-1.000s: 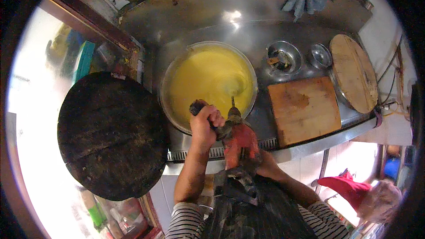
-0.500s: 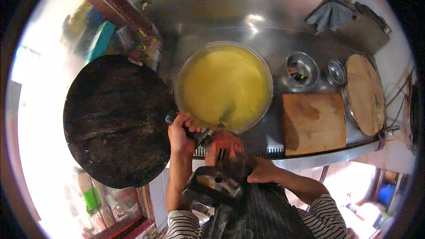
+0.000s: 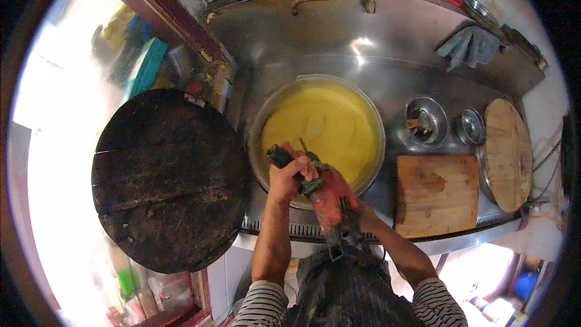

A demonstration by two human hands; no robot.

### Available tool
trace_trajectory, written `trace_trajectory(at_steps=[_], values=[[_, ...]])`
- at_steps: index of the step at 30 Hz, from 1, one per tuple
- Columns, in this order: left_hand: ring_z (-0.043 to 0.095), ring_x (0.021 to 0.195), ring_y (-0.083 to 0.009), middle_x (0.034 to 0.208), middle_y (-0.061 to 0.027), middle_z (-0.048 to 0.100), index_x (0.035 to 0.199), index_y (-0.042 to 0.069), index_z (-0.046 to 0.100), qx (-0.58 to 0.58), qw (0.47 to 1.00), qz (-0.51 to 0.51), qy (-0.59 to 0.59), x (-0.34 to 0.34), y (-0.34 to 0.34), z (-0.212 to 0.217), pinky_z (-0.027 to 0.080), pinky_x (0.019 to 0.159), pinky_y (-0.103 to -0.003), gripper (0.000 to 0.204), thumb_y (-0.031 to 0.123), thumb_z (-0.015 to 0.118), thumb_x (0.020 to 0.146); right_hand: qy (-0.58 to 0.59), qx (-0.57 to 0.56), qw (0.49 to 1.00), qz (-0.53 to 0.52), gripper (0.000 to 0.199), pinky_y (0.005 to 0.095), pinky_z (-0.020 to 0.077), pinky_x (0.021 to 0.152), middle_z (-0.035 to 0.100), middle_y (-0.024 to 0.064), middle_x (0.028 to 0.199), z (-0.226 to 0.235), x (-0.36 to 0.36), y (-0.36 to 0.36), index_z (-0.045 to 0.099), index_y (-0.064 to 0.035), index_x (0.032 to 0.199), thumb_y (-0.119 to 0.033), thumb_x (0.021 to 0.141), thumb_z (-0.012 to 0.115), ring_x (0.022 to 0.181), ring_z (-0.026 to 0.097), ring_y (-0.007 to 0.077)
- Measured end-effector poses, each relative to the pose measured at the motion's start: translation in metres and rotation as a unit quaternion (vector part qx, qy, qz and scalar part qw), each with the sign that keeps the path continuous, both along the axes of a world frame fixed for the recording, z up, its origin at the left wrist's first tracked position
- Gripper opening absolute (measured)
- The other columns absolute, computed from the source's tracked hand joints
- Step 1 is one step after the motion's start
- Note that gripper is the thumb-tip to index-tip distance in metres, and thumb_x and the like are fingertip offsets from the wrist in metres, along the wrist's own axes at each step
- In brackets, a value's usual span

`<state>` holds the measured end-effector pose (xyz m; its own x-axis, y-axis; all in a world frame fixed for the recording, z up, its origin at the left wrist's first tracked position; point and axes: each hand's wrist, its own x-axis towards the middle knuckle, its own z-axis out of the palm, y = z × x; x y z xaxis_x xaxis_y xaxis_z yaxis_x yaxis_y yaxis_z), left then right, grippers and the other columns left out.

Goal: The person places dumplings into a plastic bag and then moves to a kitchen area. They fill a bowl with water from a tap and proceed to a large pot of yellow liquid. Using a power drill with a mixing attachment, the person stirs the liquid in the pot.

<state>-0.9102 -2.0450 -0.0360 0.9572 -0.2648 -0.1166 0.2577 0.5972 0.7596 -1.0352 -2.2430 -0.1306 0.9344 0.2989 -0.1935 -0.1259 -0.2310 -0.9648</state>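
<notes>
A red-and-black power drill (image 3: 330, 198) is held over the near side of a large round metal pot (image 3: 381, 163). My left hand (image 3: 289, 177) is closed around the drill's black side handle (image 3: 278, 155), whose end sticks out above my fingers. At the back of the tool, my right hand (image 3: 365, 215) grips the body; most of its fingers are hidden behind the drill. Smooth yellow batter (image 3: 339, 118) fills the pot, with swirl marks on its surface. What the drill's front end carries is mostly hidden by my left hand and the housing.
A big dark round board (image 3: 169, 181) stands at the left. On the steel counter at right are a square wooden board (image 3: 437, 194), a bowl with scraps (image 3: 437, 122), a smaller bowl (image 3: 471, 126) and a round wooden lid (image 3: 508, 154). A grey cloth (image 3: 471, 46) hangs behind.
The drill has moved forward from near my apron to above the pot's near rim. Both hands went with it, still gripping. The whole view has shifted slightly.
</notes>
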Motion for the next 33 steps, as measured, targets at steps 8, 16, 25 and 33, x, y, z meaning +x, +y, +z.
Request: trace_trajectory(at_steps=[8,16,25,33], values=[[0.036,0.041,-0.0161,0.051,-0.0034,0.034,0.069,0.009,0.036,-0.046,0.997,-0.013,0.055,-0.012,-0.045,-0.011,0.034,0.043,-0.033,0.019,0.002,0.053,0.072,0.074,-0.164,0.982,-0.052,0.039,0.0347,0.0449,0.079,0.063,0.0135,0.098,-0.041,-0.039,-0.033,0.057,-0.0028,0.106,-0.019,0.072,0.067,0.091,0.06,0.0227],[0.033,0.041,-0.0155,0.051,-0.0016,0.031,0.069,0.01,0.036,-0.051,0.99,0.035,0.123,-0.065,-0.045,-0.001,0.033,0.043,-0.033,0.017,0.002,0.05,0.071,0.094,-0.175,0.98,0.015,0.053,0.0396,0.0452,0.087,0.061,0.0156,0.104,0.034,-0.091,-0.038,0.053,-0.0038,0.112,-0.025,0.066,0.069,0.099,0.057,0.03],[0.028,0.042,-0.0106,0.053,0.0037,0.029,0.077,0.015,0.042,-0.019,0.962,0.172,0.213,-0.103,0.021,0.037,0.031,0.044,-0.03,0.014,0.003,0.049,0.073,0.225,0.045,0.951,0.205,0.046,0.0318,0.0466,0.076,0.063,0.0048,0.089,0.074,-0.096,-0.035,0.054,-0.0022,0.105,-0.015,0.066,0.074,0.084,0.059,0.0147],[0.033,0.043,-0.0151,0.054,-0.0007,0.032,0.075,0.01,0.04,0.018,0.944,0.273,0.184,-0.097,0.026,0.017,0.034,0.043,-0.033,0.014,0.002,0.051,0.075,0.221,-0.051,0.932,0.283,0.046,0.0293,0.0461,0.078,0.062,0.0073,0.095,0.041,-0.045,-0.02,0.055,-0.0022,0.108,-0.01,0.065,0.07,0.09,0.057,0.0125]])
